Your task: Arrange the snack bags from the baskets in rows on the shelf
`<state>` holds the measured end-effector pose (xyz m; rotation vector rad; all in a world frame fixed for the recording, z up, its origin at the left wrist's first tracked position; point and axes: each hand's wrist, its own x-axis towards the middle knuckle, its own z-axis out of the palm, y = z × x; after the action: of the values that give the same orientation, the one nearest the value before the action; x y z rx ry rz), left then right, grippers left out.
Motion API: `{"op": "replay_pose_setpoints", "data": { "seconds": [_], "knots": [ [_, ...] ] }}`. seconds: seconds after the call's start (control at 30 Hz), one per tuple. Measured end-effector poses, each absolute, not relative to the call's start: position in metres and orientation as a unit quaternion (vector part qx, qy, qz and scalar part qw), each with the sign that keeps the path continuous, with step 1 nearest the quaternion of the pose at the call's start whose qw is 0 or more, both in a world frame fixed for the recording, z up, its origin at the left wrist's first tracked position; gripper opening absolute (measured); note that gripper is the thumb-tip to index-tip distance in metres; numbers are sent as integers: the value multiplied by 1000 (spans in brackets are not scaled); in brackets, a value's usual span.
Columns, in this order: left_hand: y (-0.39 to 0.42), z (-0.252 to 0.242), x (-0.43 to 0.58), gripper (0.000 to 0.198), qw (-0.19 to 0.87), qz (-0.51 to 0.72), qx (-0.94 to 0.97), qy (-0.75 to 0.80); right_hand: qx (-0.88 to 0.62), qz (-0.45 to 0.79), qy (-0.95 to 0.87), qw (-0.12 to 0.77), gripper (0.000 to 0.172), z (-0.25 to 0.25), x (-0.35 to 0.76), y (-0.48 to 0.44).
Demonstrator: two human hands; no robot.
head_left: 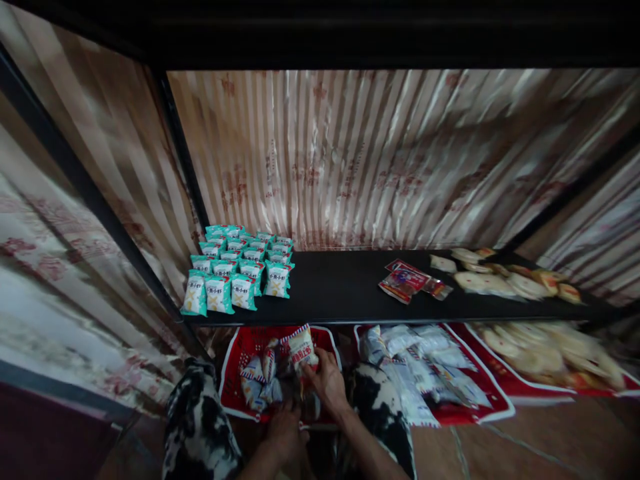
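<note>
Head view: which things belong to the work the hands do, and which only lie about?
In hand: right hand holding red-and-white packet; left hand at near edge of red basket.
Lying about: teal packets, red wrappers and pale pastries on black shelf; white packets beside the basket.

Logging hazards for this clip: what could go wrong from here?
The right hand grips a red-white packet just under the shelf edge; lifting it could knock that edge. The teal packets stand in tight rows at the front lip, so a bump might topple them.
</note>
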<state>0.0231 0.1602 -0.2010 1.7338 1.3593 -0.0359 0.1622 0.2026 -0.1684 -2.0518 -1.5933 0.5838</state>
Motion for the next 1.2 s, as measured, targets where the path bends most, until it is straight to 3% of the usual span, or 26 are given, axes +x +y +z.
{"op": "replay_pose_setpoints", "data": {
  "seconds": [0.27, 0.47, 0.6, 0.7, 0.83, 1.2],
  "knots": [
    [169, -183, 13, 34, 544, 170, 574, 589, -738, 349, -439, 375, 49, -134, 148, 181],
    [187, -151, -6, 61, 636, 293, 441, 562, -701, 345, -432, 450, 52, -118, 139, 165],
    [182, -124, -3, 61, 723, 359, 372, 457, -721, 319, -443, 427, 50, -119, 130, 154],
    [172, -116, 2, 58, 711, 404, 366, 444, -694, 344, -469, 424, 52, -123, 126, 147],
    [168, -117, 0, 58, 657, 421, 378, 499, -628, 414, -501, 428, 53, -121, 130, 137],
    [173, -133, -1, 64, 679, 356, 404, 499, -547, 602, -364, 454, 62, -120, 134, 138]
  ]
}}
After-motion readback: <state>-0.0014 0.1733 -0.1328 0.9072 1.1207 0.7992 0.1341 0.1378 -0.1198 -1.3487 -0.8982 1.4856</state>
